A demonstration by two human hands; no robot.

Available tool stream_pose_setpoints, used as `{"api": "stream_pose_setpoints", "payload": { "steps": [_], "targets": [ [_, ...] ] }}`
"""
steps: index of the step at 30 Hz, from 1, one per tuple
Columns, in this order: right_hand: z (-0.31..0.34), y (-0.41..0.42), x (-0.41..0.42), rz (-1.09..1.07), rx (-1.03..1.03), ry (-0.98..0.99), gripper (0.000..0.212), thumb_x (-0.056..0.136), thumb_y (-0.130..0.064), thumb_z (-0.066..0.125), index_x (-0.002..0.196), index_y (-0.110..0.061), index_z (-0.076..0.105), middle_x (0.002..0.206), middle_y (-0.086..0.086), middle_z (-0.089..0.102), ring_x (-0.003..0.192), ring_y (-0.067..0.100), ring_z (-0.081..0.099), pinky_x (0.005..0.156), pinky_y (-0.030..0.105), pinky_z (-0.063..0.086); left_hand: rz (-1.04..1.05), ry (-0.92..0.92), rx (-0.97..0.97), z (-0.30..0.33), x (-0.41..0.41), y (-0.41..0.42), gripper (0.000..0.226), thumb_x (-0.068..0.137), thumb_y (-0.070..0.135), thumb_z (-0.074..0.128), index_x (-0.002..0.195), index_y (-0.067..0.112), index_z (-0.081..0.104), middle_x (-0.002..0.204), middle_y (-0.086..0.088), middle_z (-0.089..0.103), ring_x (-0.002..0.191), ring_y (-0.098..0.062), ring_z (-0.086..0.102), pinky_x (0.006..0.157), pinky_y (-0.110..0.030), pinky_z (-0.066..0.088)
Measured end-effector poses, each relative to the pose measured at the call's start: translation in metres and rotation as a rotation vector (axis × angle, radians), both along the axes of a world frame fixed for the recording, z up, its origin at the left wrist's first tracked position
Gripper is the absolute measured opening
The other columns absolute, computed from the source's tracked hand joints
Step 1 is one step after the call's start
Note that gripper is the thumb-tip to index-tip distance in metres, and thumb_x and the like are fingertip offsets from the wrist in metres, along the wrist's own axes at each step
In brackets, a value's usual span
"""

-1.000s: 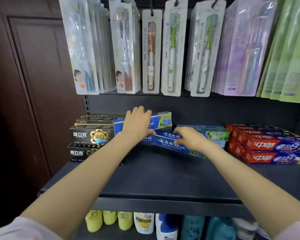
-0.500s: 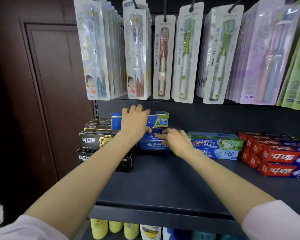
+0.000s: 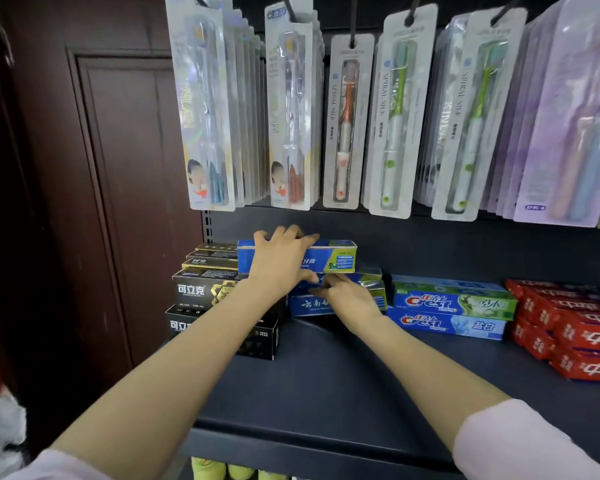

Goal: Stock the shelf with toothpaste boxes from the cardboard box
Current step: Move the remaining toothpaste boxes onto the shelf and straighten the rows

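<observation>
A blue and green toothpaste box [image 3: 336, 259] lies on top of a stack of dark blue toothpaste boxes [image 3: 305, 304] at the back of the dark shelf [image 3: 326, 386]. My left hand [image 3: 281, 259] lies flat over the top box, fingers curled over its far edge. My right hand [image 3: 347, 296] presses against the front of the dark blue boxes below it, fingers pointing left. The cardboard box is out of view.
Black and gold boxes [image 3: 201, 289] stand left of the stack. Crest boxes [image 3: 451, 311] and red boxes [image 3: 575, 327] lie to the right. Toothbrush packs [image 3: 392, 119] hang close above. A dark wooden panel [image 3: 118, 185] borders the left. Yellow bottles [image 3: 222, 471] sit below.
The lower dark blue box, lying askew, has been pushed back and squared under the top box. My right hand slid left with it. The camera came closer and shifted left.
</observation>
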State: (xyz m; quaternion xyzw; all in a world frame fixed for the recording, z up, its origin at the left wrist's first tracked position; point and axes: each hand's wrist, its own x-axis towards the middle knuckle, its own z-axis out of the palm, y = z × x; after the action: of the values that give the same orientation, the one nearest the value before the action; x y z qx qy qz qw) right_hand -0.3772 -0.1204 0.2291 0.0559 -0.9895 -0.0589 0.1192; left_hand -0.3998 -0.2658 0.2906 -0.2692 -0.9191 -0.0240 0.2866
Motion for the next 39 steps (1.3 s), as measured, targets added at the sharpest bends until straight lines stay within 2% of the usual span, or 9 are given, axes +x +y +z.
{"api": "stream_pose_setpoints", "payload": {
  "steps": [6, 11, 15, 24, 26, 29, 32, 36, 39],
  "targets": [
    [-0.022, 0.009, -0.006, 0.023, -0.069, 0.131, 0.046, 0.092, -0.009, 0.048, 0.138, -0.014, 0.042, 0.138, 0.008, 0.043, 0.134, 0.023, 0.033, 0.097, 0.036, 0.042, -0.033, -0.015, -0.016, 0.004, 0.002, 0.003, 0.077, 0.081, 0.053, 0.062, 0.147, 0.032, 0.027, 0.141, 0.0, 0.041, 0.13, -0.021, 0.037, 0.104, -0.043, 0.026],
    [-0.016, 0.026, -0.003, -0.168, 0.105, 0.117, 0.073, 0.085, -0.01, 0.06, 0.146, -0.03, 0.024, 0.146, 0.008, 0.026, 0.139, 0.029, 0.02, 0.109, 0.052, 0.024, -0.045, -0.013, 0.004, 0.002, 0.002, 0.005, 0.076, 0.081, 0.053, 0.062, 0.146, 0.032, 0.029, 0.14, 0.0, 0.042, 0.13, -0.021, 0.037, 0.105, -0.043, 0.025],
    [-0.02, 0.031, 0.0, -0.202, 0.127, 0.192, 0.071, 0.084, -0.009, 0.06, 0.144, -0.024, 0.024, 0.145, 0.011, 0.03, 0.137, 0.03, 0.024, 0.105, 0.05, 0.032, -0.05, -0.017, 0.005, -0.002, 0.003, 0.006, 0.076, 0.081, 0.053, 0.062, 0.146, 0.033, 0.029, 0.139, 0.001, 0.042, 0.129, -0.02, 0.037, 0.104, -0.042, 0.025],
    [-0.031, 0.043, 0.003, -0.107, -0.023, -0.012, 0.069, 0.092, -0.041, 0.052, 0.149, -0.027, 0.016, 0.143, 0.007, 0.026, 0.136, 0.026, 0.023, 0.11, 0.039, 0.028, -0.062, -0.04, 0.003, -0.006, 0.003, 0.012, 0.075, 0.081, 0.053, 0.062, 0.146, 0.033, 0.03, 0.139, 0.002, 0.042, 0.129, -0.019, 0.037, 0.104, -0.042, 0.025],
    [-0.028, 0.051, 0.01, -0.09, -0.136, 0.002, 0.066, 0.093, -0.036, 0.052, 0.149, -0.024, 0.021, 0.144, 0.007, 0.029, 0.135, 0.026, 0.026, 0.112, 0.037, 0.028, -0.075, -0.043, 0.009, -0.006, 0.004, 0.015, 0.074, 0.082, 0.052, 0.062, 0.146, 0.032, 0.03, 0.139, 0.002, 0.043, 0.129, -0.019, 0.037, 0.105, -0.043, 0.024],
    [-0.013, 0.065, 0.022, -0.086, -0.575, 0.196, 0.06, 0.088, -0.017, 0.061, 0.141, -0.015, 0.034, 0.141, 0.011, 0.04, 0.133, 0.026, 0.034, 0.108, 0.037, 0.033, -0.08, -0.029, -0.012, -0.005, 0.007, 0.02, 0.074, 0.082, 0.052, 0.062, 0.145, 0.033, 0.03, 0.138, 0.002, 0.043, 0.128, -0.019, 0.038, 0.104, -0.043, 0.025],
    [0.009, 0.068, 0.037, 0.058, -0.954, 0.224, 0.083, 0.077, -0.018, 0.074, 0.144, -0.025, 0.025, 0.134, 0.002, 0.045, 0.124, 0.017, 0.045, 0.105, 0.033, 0.037, -0.087, 0.007, -0.055, -0.004, 0.01, 0.028, 0.075, 0.081, 0.052, 0.063, 0.145, 0.033, 0.03, 0.137, 0.003, 0.043, 0.127, -0.019, 0.038, 0.103, -0.041, 0.025],
    [0.03, 0.069, 0.047, 0.066, -0.933, 0.273, 0.053, 0.082, -0.021, 0.07, 0.131, -0.021, 0.049, 0.119, 0.006, 0.057, 0.109, 0.02, 0.057, 0.088, 0.025, 0.043, -0.153, -0.013, -0.068, -0.002, 0.016, 0.044, 0.079, 0.079, 0.052, 0.065, 0.146, 0.032, 0.029, 0.139, 0.002, 0.043, 0.128, -0.019, 0.038, 0.103, -0.038, 0.027],
    [0.039, 0.083, 0.054, 0.033, -0.919, 0.313, 0.043, 0.083, -0.016, 0.069, 0.124, -0.018, 0.057, 0.115, 0.009, 0.061, 0.107, 0.022, 0.058, 0.088, 0.026, 0.044, -0.186, -0.09, -0.033, 0.0, 0.016, 0.048, 0.081, 0.08, 0.043, 0.068, 0.147, 0.029, 0.025, 0.141, 0.0, 0.042, 0.13, -0.021, 0.038, 0.105, -0.038, 0.027]
  ]
}}
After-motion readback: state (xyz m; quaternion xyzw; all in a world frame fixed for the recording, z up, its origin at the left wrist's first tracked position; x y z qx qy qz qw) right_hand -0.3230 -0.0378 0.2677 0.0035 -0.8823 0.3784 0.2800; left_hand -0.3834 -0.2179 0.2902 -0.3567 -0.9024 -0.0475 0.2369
